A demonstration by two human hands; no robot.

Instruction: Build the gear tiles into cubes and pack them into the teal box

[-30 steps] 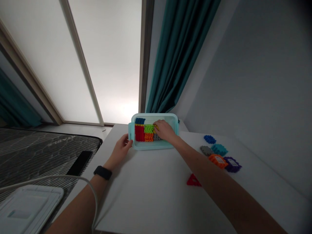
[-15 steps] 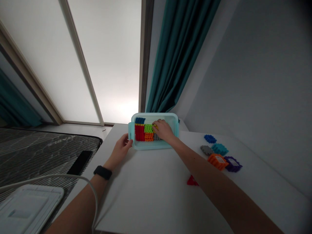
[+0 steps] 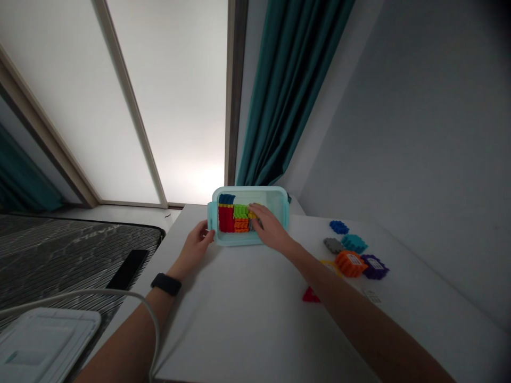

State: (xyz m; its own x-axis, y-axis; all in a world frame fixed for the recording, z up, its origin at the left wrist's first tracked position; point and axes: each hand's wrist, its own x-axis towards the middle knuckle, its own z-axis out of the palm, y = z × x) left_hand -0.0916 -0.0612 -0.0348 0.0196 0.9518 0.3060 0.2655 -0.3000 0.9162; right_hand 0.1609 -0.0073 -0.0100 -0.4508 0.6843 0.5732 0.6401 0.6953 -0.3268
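A light teal plastic box (image 3: 281,205) stands on the white table. My left hand (image 3: 195,242) grips its left end, the thumb at the near corner. Inside, toothed plastic blocks stand in stacked rows: dark blue (image 3: 227,199), red (image 3: 225,219), lime green (image 3: 240,211) and orange (image 3: 241,225). My right hand (image 3: 273,229) reaches into the box from the right. Its fingertips and thumb are round a yellow block (image 3: 252,215) beside the green ones. Grey blocks (image 3: 251,225) show below it, partly covered by the hand.
On the right of the table (image 3: 239,308) lie blue (image 3: 339,227), grey (image 3: 332,245), turquoise (image 3: 354,243), orange (image 3: 350,264) and purple (image 3: 374,267) pieces. A red triangular piece (image 3: 310,295) lies near my right forearm. A white cable (image 3: 136,292) crosses my left forearm; a pale lid (image 3: 48,340) lies left.
My right fingers have spread a little and lie flatter over the yellow block. The left hand keeps its hold on the box. The view has shifted slightly.
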